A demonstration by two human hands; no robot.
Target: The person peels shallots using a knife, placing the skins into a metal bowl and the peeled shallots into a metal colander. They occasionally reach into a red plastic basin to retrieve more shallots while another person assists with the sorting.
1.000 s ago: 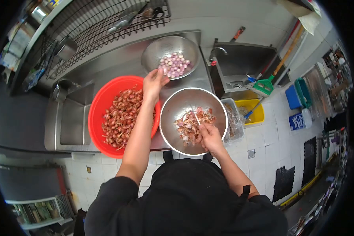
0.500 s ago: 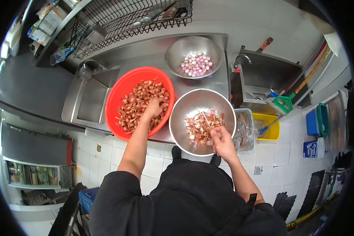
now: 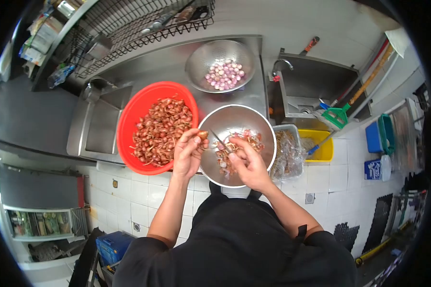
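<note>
My left hand (image 3: 188,152) pinches an unpeeled brown shallot (image 3: 203,135) between thumb and fingers, at the gap between two bowls. In my right hand (image 3: 248,162) is a small knife (image 3: 218,138), its blade pointing up and left toward the shallot. Below the knife, the steel bowl (image 3: 271,165) holds loose skins and trimmings (image 3: 246,136). On the left, a red basin (image 3: 125,152) is heaped with unpeeled shallots (image 3: 160,129). Behind the steel bowl, a metal colander (image 3: 196,64) contains peeled, pale purple shallots (image 3: 223,75).
A steel sink (image 3: 107,122) lies at the left of the counter, another sink (image 3: 316,79) at the right. A clear plastic tub (image 3: 297,167) and a yellow container (image 3: 325,152) stand right of the bowl. A wire rack (image 3: 134,28) hangs above. A green brush (image 3: 335,116) leans nearby.
My left hand has come out of the red basin with a shallot and moved right. My right hand has shifted left, bringing the knife near the shallot. The camera view has shifted slightly.
</note>
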